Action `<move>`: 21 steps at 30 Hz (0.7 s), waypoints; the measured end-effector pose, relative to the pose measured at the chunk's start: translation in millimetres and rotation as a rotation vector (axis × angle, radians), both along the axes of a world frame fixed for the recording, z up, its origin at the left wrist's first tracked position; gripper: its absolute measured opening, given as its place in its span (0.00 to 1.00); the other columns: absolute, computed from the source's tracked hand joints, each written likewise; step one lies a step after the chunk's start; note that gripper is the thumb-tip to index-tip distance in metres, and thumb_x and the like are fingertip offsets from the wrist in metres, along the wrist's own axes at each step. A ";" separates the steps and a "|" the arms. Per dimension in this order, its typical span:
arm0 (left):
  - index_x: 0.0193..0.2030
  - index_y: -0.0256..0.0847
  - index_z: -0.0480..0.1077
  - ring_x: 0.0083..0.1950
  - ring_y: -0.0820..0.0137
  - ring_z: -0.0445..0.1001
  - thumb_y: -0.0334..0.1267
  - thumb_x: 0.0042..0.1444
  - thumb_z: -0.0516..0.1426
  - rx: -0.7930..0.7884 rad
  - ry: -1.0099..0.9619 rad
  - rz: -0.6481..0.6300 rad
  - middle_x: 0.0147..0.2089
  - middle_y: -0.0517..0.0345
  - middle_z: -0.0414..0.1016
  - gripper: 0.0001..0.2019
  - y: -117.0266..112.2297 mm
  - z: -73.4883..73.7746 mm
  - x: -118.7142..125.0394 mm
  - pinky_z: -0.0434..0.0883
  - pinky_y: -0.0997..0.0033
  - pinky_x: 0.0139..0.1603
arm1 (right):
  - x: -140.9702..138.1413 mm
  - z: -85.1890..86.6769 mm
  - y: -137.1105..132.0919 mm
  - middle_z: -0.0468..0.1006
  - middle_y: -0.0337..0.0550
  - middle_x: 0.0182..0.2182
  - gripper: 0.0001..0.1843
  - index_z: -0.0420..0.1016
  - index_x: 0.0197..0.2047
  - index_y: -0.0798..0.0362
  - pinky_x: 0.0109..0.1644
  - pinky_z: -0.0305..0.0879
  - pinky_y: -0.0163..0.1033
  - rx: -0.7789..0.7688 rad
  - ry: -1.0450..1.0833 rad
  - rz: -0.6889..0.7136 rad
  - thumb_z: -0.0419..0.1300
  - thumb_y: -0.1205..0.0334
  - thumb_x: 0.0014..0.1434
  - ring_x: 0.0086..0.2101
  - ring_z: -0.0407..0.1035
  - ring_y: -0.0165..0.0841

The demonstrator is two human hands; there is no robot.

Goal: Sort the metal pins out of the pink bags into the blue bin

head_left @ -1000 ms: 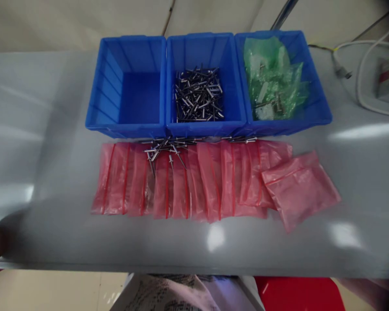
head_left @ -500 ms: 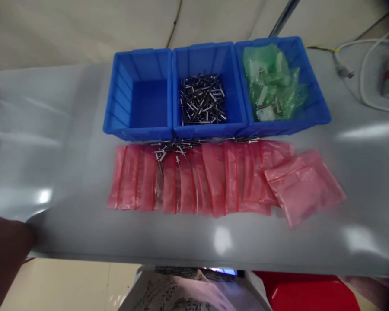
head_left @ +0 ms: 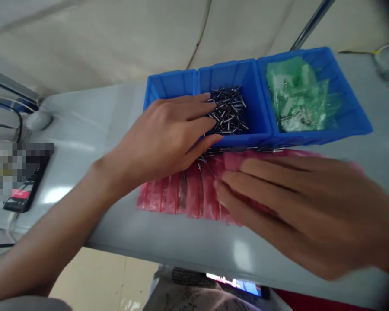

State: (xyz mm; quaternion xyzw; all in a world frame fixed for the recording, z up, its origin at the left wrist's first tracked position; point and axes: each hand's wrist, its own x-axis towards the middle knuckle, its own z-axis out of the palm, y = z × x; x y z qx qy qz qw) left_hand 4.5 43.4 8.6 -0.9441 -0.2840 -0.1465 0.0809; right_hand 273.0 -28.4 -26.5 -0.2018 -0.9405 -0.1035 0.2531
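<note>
My left hand (head_left: pixel 171 131) reaches across the left blue bin (head_left: pixel 171 84), its fingers stretched toward the blind rivets (head_left: pixel 228 110) piled in the middle blue bin (head_left: pixel 262 125). The fingertips are at the left side of the pile; whether they touch it I cannot tell. Over the row of pink zip bags (head_left: pixel 168 194), my right hand (head_left: pixel 298 198) has its fingers extended, slightly blurred. It hides the right part of the row. Several loose rivets (head_left: pixel 201 166) lie on the bags and along the bins' front edge, between my hands.
In the right blue bin (head_left: pixel 350 125) are green plastic bags (head_left: pixel 291 75) with metal parts. A black device (head_left: pixel 30 190), partly pixelated, and cables lie on the left of the grey table (head_left: pixel 116 220). A white cable (head_left: pixel 384 47) is at the back right.
Both hands have come into the middle of the view, the left over the bins and the right over the pink bags. The view has shifted, so the bins appear further right and lower.
</note>
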 end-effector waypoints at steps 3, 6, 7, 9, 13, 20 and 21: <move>0.59 0.37 0.79 0.73 0.62 0.81 0.40 0.81 0.55 0.105 -0.121 0.039 0.68 0.51 0.85 0.13 -7.2 -12.2 -4.6 0.83 0.58 0.76 | -32.5 4.9 11.6 0.86 0.49 0.35 0.16 0.88 0.49 0.58 0.34 0.70 0.46 0.077 -0.117 0.015 0.57 0.71 0.74 0.34 0.75 0.38; 0.61 0.39 0.78 0.71 0.61 0.84 0.36 0.77 0.60 0.130 -0.174 0.045 0.66 0.50 0.86 0.11 -12.9 -19.9 -12.7 0.85 0.59 0.75 | -45.8 2.9 7.3 0.85 0.50 0.35 0.13 0.88 0.47 0.60 0.35 0.72 0.47 -0.002 -0.147 -0.025 0.61 0.74 0.69 0.33 0.75 0.40; 0.62 0.40 0.78 0.71 0.61 0.84 0.36 0.77 0.60 0.129 -0.176 0.032 0.66 0.51 0.86 0.12 -14.0 -22.1 -14.8 0.86 0.59 0.75 | -46.0 1.8 5.5 0.85 0.49 0.35 0.12 0.88 0.45 0.59 0.36 0.73 0.46 -0.026 -0.142 -0.033 0.61 0.75 0.69 0.33 0.75 0.40; 0.65 0.42 0.76 0.73 0.60 0.82 0.35 0.77 0.60 0.130 -0.161 0.008 0.67 0.52 0.85 0.13 -14.9 -25.8 -17.9 0.86 0.57 0.76 | -43.4 0.1 4.0 0.85 0.48 0.36 0.12 0.87 0.46 0.59 0.39 0.75 0.46 -0.054 -0.108 -0.047 0.61 0.76 0.70 0.36 0.76 0.39; 0.68 0.37 0.74 0.76 0.58 0.79 0.33 0.76 0.62 0.174 -0.116 -0.051 0.69 0.45 0.84 0.17 -11.6 -30.7 -20.7 0.86 0.54 0.76 | -38.1 -2.3 6.6 0.88 0.50 0.44 0.13 0.87 0.52 0.59 0.42 0.76 0.45 -0.051 -0.052 -0.056 0.60 0.74 0.74 0.40 0.78 0.39; 0.65 0.32 0.76 0.70 0.54 0.84 0.33 0.72 0.66 0.230 -0.183 -0.150 0.64 0.39 0.86 0.17 -4.7 -33.5 -21.3 0.88 0.55 0.71 | -48.8 -11.2 8.0 0.89 0.47 0.42 0.16 0.86 0.42 0.55 0.44 0.79 0.44 -0.202 0.055 -0.055 0.58 0.76 0.75 0.40 0.80 0.37; 0.64 0.31 0.77 0.70 0.53 0.85 0.33 0.72 0.66 0.229 -0.197 -0.156 0.63 0.38 0.86 0.17 -5.1 -33.9 -20.8 0.88 0.55 0.71 | -51.3 -11.4 7.4 0.88 0.44 0.41 0.17 0.85 0.41 0.54 0.44 0.79 0.42 -0.257 0.116 -0.093 0.57 0.75 0.76 0.39 0.80 0.34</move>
